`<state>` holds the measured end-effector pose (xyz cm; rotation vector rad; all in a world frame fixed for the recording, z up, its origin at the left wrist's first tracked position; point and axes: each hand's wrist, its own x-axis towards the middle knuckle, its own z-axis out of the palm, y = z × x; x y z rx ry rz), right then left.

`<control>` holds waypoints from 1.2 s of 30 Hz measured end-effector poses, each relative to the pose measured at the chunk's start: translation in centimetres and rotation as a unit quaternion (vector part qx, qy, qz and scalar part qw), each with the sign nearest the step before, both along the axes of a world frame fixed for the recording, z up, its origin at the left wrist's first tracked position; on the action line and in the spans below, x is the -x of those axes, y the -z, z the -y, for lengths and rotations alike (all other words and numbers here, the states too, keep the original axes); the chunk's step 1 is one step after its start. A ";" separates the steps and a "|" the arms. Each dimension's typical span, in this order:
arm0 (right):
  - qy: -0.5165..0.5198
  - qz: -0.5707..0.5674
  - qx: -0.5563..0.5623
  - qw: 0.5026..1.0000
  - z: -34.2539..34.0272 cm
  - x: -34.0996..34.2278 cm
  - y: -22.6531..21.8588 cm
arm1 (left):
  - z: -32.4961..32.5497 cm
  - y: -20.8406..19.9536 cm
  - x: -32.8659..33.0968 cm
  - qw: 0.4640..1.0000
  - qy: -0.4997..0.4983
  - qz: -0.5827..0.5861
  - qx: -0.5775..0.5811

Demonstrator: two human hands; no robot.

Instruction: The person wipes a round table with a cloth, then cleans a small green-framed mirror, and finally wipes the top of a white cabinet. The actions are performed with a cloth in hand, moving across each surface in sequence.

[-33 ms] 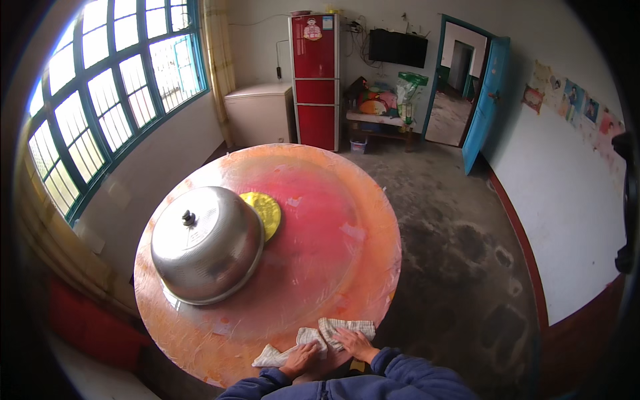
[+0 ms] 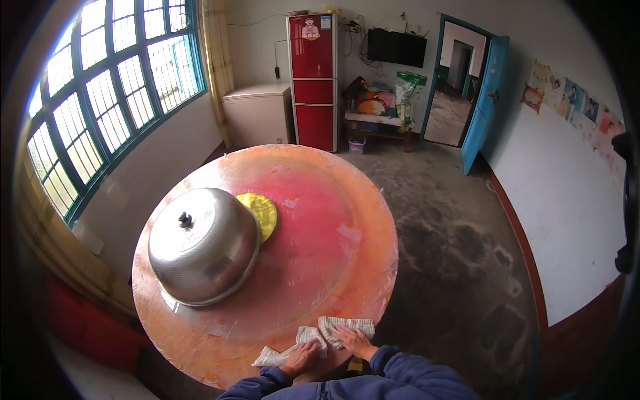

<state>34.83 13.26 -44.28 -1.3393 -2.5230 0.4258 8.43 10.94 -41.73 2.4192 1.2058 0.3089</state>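
Hands [image 2: 355, 341] rest on crumpled pale cloth [image 2: 311, 334], near edge of round table [image 2: 303, 283]; whether grasping, cannot tell.

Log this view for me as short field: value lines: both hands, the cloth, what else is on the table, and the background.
Left hand: on the left part of a pale patterned cloth; grip unclear
Right hand: on its right part; grip unclear
Cloth: crumpled, near the person's edge of the round red-and-orange table
Also on table: domed silver metal cover with black knob; flat round yellow item, partly hidden behind it
Background: tall red refrigerator; open blue door, right
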 end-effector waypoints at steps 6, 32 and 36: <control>0.111 -0.020 0.004 0.994 -7.4 -6.8 -0.1 | -2.9 0.4 -5.7 1.000 -0.015 -0.021 0.012; -0.224 0.114 -0.007 0.968 2.3 5.8 -0.2 | 10.2 -0.8 5.9 0.980 -0.192 -0.022 -0.046; -0.238 0.022 -0.008 0.971 1.3 4.6 0.1 | 8.9 -0.2 4.6 0.970 -0.237 -0.022 -0.049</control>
